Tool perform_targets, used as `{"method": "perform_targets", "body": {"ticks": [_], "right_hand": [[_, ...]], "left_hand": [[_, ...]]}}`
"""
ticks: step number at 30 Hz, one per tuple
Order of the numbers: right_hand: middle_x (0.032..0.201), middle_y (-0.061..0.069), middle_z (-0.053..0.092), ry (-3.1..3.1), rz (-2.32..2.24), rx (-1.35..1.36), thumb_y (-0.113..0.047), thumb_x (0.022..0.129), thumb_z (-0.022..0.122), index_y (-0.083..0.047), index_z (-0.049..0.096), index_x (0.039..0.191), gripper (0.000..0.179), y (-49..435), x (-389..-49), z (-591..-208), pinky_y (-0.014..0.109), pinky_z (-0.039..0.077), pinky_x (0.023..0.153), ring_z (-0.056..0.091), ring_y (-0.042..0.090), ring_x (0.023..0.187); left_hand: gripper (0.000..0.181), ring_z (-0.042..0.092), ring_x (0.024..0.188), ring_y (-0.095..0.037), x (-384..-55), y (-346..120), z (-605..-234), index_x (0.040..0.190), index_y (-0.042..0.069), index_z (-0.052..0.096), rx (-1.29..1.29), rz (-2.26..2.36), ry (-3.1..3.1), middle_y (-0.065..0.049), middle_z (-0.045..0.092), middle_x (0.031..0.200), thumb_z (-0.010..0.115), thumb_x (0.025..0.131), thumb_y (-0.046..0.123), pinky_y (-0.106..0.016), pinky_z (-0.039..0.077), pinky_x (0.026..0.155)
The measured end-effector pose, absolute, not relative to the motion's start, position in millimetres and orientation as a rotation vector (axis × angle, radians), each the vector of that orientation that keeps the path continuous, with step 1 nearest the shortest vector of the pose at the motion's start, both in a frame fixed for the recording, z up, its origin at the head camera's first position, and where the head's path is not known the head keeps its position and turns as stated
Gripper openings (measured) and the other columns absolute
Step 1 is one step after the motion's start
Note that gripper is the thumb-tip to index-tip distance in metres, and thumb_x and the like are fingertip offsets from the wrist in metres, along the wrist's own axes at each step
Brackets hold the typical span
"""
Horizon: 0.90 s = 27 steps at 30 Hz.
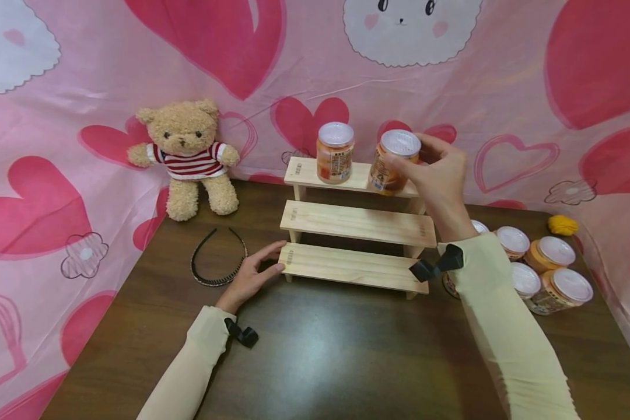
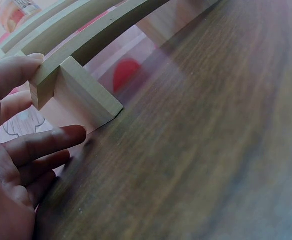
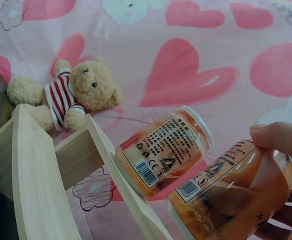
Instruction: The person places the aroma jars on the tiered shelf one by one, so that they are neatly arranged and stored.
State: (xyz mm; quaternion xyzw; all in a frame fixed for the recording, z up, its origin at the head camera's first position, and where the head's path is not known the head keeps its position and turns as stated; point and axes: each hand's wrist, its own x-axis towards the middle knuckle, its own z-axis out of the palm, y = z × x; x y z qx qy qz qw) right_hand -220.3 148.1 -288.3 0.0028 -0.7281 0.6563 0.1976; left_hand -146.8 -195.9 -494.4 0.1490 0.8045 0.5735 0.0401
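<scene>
Left of centre in the frame, below the middle, we rest the left hand [image 1: 249, 277] against the bottom step of a pale, three-tier wooden stand [image 1: 357, 223], fingers spread and touching rather than gripping. We advise light, steady contact there — a hard push could slide the stand. Above centre, our right hand [image 1: 443, 175] pinches a cylindrical, orange-filled jar with a whitish lid [image 1: 384, 173], thumb opposing fingers. The jar is at the top step's right half; we cannot tell whether its base touches wood. We recommend holding it upright and away from the matching labelled jar [image 1: 336, 154] on its left.

Materials, near to far: we note a glossy, dark brown wood-grain table [image 1: 304, 361]; flat boards with visible grain; a dark, toothed, curved headband [image 1: 210, 284] at left; clustered lidded orange jars [image 1: 551, 297] at right; a curly tan teddy bear [image 1: 191, 166] in red-and-white stripes, upper left; and creased pink heart-print cloth [image 1: 315, 79] behind.
</scene>
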Motion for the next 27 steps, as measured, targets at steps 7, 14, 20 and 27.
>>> {"method": "perform_targets", "body": {"ticks": [7, 14, 20, 27], "right_hand": [[0.096, -0.008, 0.074, -2.062, 1.789, -0.012, -0.017, 0.069, 0.092, -0.007, 0.075, 0.118, 0.052, 142.5, -230.8, -288.5, 0.018, 0.05, 0.084, 0.065, 0.006, 0.09], [0.097, -0.006, 0.074, -2.091, 1.763, -0.012, -0.02, 0.069, 0.092, -0.007, 0.076, 0.116, 0.051, 139.5, -236.6, -291.0, 0.017, 0.049, 0.081, 0.062, 0.007, 0.089], [0.108, 0.002, 0.074, -2.156, 1.719, -0.027, -0.03, 0.071, 0.092, -0.011, 0.076, 0.117, 0.052, 137.2, -240.3, -292.8, 0.019, 0.051, 0.084, 0.062, 0.009, 0.093], [0.116, 0.006, 0.073, -2.198, 1.686, -0.036, -0.031, 0.074, 0.09, -0.013, 0.074, 0.12, 0.052, 135.5, -243.9, -295.3, 0.021, 0.052, 0.089, 0.063, 0.01, 0.098]], "left_hand": [[0.051, 0.058, 0.117, -0.006, -148.0, -195.6, -493.1, 0.145, 0.025, 0.054, 0.46, 1.764, 2.464, -0.013, 0.066, 0.13, 0.066, 0.097, 0.017, -0.025, 0.041, 0.101], [0.052, 0.057, 0.117, -0.004, -148.1, -196.1, -492.5, 0.147, 0.021, 0.052, 0.442, 1.753, 2.46, -0.013, 0.066, 0.131, 0.066, 0.097, 0.015, -0.028, 0.042, 0.102], [0.052, 0.057, 0.117, -0.006, -148.1, -196.1, -493.0, 0.147, 0.022, 0.052, 0.43, 1.747, 2.461, -0.014, 0.066, 0.131, 0.065, 0.097, 0.016, -0.031, 0.041, 0.103], [0.05, 0.058, 0.118, -0.01, -146.6, -194.3, -492.0, 0.145, 0.021, 0.054, 0.439, 1.734, 2.495, -0.012, 0.066, 0.131, 0.067, 0.097, 0.018, -0.042, 0.037, 0.109]]}}
